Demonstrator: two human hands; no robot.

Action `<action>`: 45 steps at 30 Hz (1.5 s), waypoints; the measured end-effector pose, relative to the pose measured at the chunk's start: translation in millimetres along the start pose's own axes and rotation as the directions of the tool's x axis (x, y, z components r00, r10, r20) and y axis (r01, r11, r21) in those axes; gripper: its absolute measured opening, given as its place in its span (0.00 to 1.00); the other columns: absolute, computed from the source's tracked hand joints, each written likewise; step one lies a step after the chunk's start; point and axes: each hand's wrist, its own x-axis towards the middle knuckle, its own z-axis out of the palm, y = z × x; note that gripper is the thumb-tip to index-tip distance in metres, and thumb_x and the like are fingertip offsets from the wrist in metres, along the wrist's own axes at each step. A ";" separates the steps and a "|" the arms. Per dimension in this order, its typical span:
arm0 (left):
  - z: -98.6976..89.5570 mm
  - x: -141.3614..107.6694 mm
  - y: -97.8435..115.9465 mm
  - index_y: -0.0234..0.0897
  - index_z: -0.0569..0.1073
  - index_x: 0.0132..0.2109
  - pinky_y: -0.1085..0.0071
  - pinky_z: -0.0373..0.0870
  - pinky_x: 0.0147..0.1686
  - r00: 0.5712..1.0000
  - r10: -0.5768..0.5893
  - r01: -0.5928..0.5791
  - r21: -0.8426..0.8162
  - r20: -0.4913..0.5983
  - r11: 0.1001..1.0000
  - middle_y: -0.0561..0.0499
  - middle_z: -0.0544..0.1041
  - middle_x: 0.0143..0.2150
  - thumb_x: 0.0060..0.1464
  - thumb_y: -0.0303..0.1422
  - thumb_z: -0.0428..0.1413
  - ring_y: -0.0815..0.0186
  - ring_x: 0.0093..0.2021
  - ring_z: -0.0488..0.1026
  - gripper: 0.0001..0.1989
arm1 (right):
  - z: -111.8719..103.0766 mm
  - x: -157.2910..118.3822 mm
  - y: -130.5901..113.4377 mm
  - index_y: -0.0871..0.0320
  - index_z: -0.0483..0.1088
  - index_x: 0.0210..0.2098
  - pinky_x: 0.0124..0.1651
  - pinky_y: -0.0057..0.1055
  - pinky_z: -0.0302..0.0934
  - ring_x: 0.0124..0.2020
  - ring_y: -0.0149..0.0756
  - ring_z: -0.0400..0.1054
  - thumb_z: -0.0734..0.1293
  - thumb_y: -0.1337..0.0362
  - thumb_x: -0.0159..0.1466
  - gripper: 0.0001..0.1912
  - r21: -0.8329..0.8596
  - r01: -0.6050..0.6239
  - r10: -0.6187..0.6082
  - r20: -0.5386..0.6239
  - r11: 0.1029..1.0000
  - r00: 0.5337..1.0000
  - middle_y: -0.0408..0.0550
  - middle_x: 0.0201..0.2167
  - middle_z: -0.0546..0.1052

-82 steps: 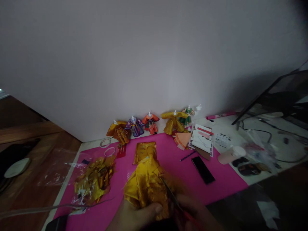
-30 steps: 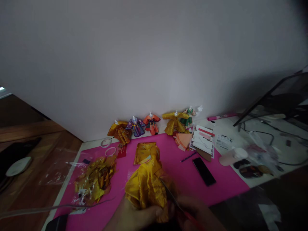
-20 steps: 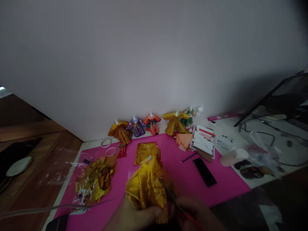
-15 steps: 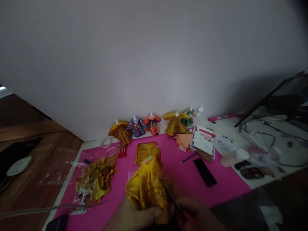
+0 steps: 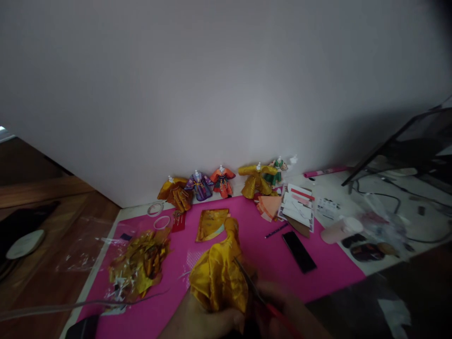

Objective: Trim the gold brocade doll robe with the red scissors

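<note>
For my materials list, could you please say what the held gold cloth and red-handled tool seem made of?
Gold cloth: probably satin or brocade, shiny, with bright highlights along its folds. Red-handled tool: its thin, dull dark end suggests metal; evenly red handle, perhaps plastic, finish blurred.

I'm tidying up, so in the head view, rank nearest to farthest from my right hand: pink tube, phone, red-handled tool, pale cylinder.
1. Red-handled tool: held in the right hand.
2. Phone: on the pink mat, ahead.
3. Pale cylinder: farther right.
4. Pink tube: far back, by the wall.
</note>
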 end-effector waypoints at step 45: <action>-16.3 -3.0 -2.8 0.37 0.80 0.43 0.71 0.71 0.35 0.991 -0.093 0.098 -0.038 0.099 0.994 0.51 0.82 0.37 0.38 0.35 0.72 0.64 0.36 0.75 0.21 | -2.8 11.6 40.5 0.57 0.78 0.43 0.46 0.36 0.67 0.41 0.43 0.73 0.66 0.40 0.63 0.26 0.049 0.138 -0.140 0.058 0.989 0.988 0.50 0.39 0.79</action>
